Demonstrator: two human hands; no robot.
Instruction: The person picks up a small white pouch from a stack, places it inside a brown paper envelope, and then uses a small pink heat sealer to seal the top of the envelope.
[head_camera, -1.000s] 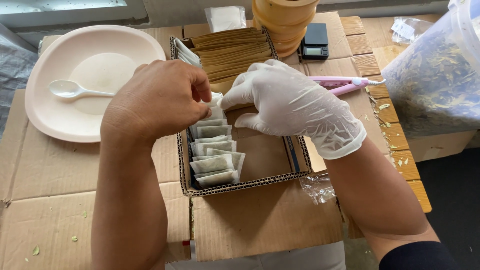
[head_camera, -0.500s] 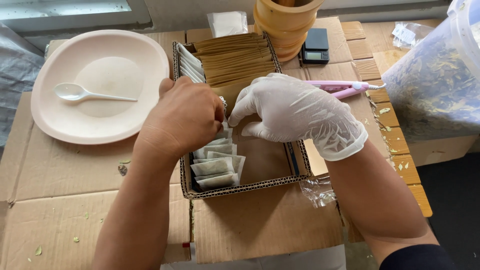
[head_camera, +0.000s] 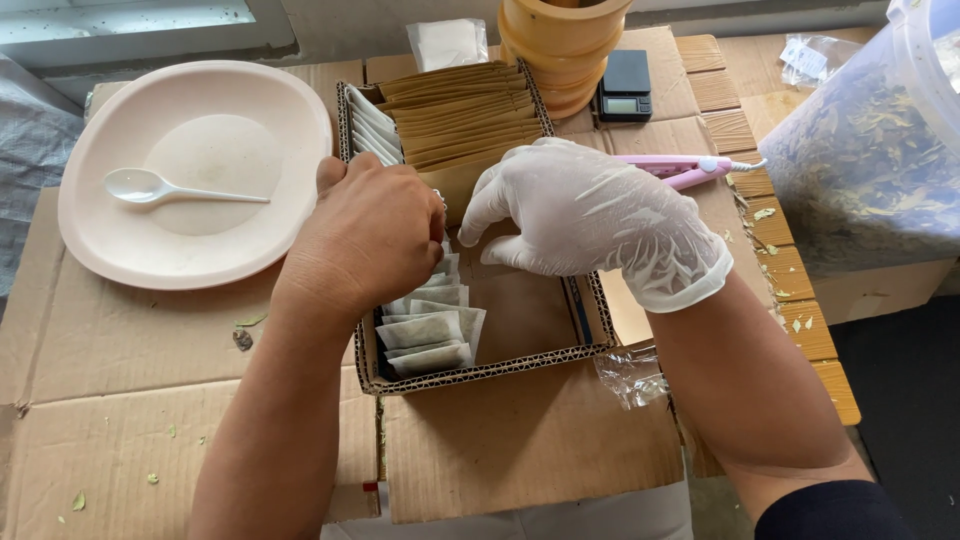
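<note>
My bare left hand (head_camera: 365, 240) and my right hand (head_camera: 590, 220), which wears a white glove, meet over an open cardboard box (head_camera: 480, 372). Their fingertips come together at a row of small white filter sachets (head_camera: 428, 330) standing on edge in the box's left part. Both hands curl around the far end of that row; the fingertips themselves are hidden. Behind the hands, a stack of brown paper envelopes (head_camera: 462, 112) and more white sachets (head_camera: 368, 125) fill the box's far end.
A pale pink plate (head_camera: 150, 250) with a white plastic spoon (head_camera: 175, 188) lies at the left. At the back are stacked tan cups (head_camera: 565, 50), a small black scale (head_camera: 625, 85) and a pink sealer tool (head_camera: 685, 170). A clear tub of dried leaves (head_camera: 865, 150) stands at the right.
My left hand has slid right and toward the box's far end along the sachet row. The view has shifted slightly; my right hand stays over the box.
</note>
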